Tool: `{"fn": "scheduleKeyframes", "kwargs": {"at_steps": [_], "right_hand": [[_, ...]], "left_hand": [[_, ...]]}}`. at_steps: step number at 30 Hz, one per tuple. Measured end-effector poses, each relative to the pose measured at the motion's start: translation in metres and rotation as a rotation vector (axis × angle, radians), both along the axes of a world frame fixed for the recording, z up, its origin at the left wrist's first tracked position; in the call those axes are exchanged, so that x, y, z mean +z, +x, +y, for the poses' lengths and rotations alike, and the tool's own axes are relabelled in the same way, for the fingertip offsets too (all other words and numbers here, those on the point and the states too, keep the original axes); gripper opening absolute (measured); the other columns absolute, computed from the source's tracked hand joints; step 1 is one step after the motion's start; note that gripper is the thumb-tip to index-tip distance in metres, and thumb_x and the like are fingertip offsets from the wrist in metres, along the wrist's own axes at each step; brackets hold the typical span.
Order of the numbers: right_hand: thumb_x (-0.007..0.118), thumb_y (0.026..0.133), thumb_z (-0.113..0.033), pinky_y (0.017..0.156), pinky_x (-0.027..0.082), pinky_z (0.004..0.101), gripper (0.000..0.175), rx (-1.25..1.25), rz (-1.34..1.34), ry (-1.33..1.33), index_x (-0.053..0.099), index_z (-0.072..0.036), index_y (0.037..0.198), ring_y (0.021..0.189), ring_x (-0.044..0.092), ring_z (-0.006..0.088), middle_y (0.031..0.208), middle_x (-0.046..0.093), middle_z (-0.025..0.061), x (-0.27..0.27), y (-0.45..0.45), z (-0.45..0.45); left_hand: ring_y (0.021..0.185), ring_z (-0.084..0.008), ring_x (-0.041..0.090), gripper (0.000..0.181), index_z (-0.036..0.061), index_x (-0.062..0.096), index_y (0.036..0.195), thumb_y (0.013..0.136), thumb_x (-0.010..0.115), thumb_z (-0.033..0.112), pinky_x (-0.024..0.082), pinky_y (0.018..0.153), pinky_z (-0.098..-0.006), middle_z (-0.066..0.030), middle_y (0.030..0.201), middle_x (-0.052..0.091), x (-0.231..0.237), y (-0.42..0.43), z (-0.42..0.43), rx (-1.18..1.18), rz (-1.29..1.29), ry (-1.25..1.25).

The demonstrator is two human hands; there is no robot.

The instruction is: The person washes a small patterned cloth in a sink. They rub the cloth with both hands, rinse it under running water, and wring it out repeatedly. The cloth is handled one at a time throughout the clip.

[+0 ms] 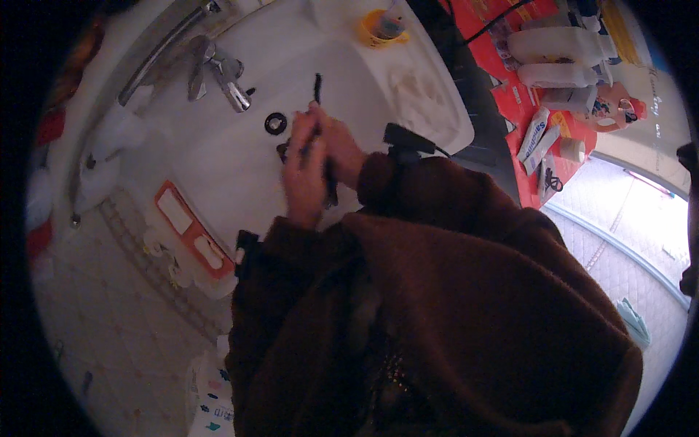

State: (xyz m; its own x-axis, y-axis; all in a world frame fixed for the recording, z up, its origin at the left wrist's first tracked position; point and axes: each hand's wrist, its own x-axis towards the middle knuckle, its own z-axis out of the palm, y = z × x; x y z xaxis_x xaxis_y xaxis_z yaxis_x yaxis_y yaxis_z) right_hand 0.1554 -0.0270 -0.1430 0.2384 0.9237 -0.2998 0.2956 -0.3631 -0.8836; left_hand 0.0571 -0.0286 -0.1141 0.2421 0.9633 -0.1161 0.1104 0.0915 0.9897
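Note:
Both my hands are together over the white washbasin (218, 158). My left hand (304, 175) is curled around a dark, narrow object (318, 87) whose thin end sticks out past the fingertips. My right hand (343, 143) presses against the same object from the other side, and its fingers meet those of the left. More dark material (331, 191) shows below the hands. The fingers cover most of it, so its exact kind cannot be told. A black-ringed drain (276, 123) lies just beyond my left hand. The chrome faucet (232, 90) stands at the basin's back.
A yellow cup (374, 33) stands at the basin's far corner. An orange-red soap tray (191, 232) lies on the left rim. Several bottles (557, 46) and toothpaste tubes (534, 136) stand or lie on a red surface (510, 104) at right.

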Motion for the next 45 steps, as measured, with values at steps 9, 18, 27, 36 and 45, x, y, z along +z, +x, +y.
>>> {"fn": "scheduleKeyframes", "kwargs": {"at_steps": [9, 18, 27, 36, 45], "right_hand": [[0.042, 0.099, -0.045, 0.07, 0.047, 0.0355, 0.05, -0.215, 0.808, -0.287, 0.063, 0.0, 0.098, 0.078, 0.056, 0.015, 0.091, 0.065, 0.0085, 0.016, -0.023, -0.001], [0.044, 0.099, -0.04, 0.071, 0.048, 0.0354, 0.043, -0.281, 0.622, -0.307, 0.06, 0.001, 0.102, 0.08, 0.06, 0.0184, 0.091, 0.065, 0.0102, 0.02, -0.007, -0.005], [0.049, 0.094, -0.022, 0.07, 0.049, 0.0388, 0.022, 0.149, 0.212, 0.09, 0.055, -0.003, 0.104, 0.082, 0.063, 0.0313, 0.091, 0.065, 0.0176, -0.016, 0.024, -0.016], [0.051, 0.094, -0.028, 0.067, 0.047, 0.0359, 0.028, 0.151, 0.321, -0.025, 0.054, -0.004, 0.11, 0.081, 0.058, 0.0292, 0.099, 0.062, 0.0129, -0.014, 0.015, -0.023], [0.048, 0.097, -0.05, 0.069, 0.045, 0.0294, 0.046, -0.223, 0.678, -0.503, 0.057, -0.009, 0.115, 0.08, 0.054, 0.0126, 0.106, 0.06, 0.0016, 0.008, 0.031, -0.019]], "left_hand": [[0.106, -0.023, 0.059, 0.045, -0.0014, 0.051, 0.132, 0.1, 0.049, 0.03, 0.046, 0.091, -0.0339, -0.016, 0.12, 0.062, -0.008, -0.016, 0.041, 0.159, -0.085, -0.37], [0.1, -0.0162, 0.058, 0.044, -0.0002, 0.051, 0.132, 0.101, 0.046, 0.03, 0.046, 0.088, -0.0293, -0.0088, 0.111, 0.062, -0.037, 0.004, 0.006, 0.115, -0.107, -0.267], [0.111, -0.0267, 0.057, 0.031, -0.0017, 0.058, 0.116, 0.098, 0.051, 0.023, 0.042, 0.098, -0.039, -0.0127, 0.113, 0.064, -0.021, 0.018, -0.004, -0.115, 0.273, 0.5], [0.088, -0.0251, 0.062, 0.029, 0.0012, 0.061, 0.104, 0.088, 0.067, 0.024, 0.048, 0.084, -0.0357, -0.0141, 0.094, 0.066, -0.039, 0.006, 0.006, 0.25, 0.027, -0.127], [0.086, -0.02, 0.062, 0.024, 0.0031, 0.057, 0.106, 0.091, 0.062, 0.022, 0.051, 0.076, -0.0335, -0.0087, 0.097, 0.063, -0.031, -0.023, 0.03, 0.479, -0.33, -0.438]]}}
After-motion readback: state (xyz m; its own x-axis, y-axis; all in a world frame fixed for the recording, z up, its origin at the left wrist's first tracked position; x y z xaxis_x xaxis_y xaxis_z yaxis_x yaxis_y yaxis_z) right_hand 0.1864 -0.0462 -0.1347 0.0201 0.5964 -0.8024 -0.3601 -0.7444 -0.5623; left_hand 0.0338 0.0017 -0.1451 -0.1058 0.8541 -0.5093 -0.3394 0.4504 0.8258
